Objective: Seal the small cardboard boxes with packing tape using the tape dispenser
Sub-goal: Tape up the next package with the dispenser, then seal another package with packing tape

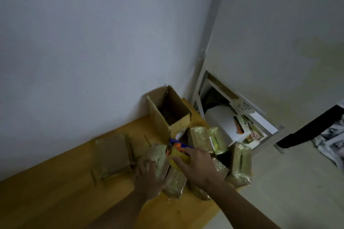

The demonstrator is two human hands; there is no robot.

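My right hand (198,166) grips the yellow handle of the tape dispenser (179,151), whose blue and orange head points away from me. Below it stands a small cardboard box (158,161) wrapped in shiny tape, and my left hand (148,173) holds this box at its near left side. Another taped box (175,185) lies in front of it. More taped boxes sit to the right (200,139), (217,140), (241,165). All rest on the wooden table (65,191).
A larger cardboard box (168,111), open and empty, stands at the table's far corner against the wall. Flat, unfolded cardboard (112,154) lies to the left. Beyond the table's right edge, a white shelf (232,122) holds packets and a white box.
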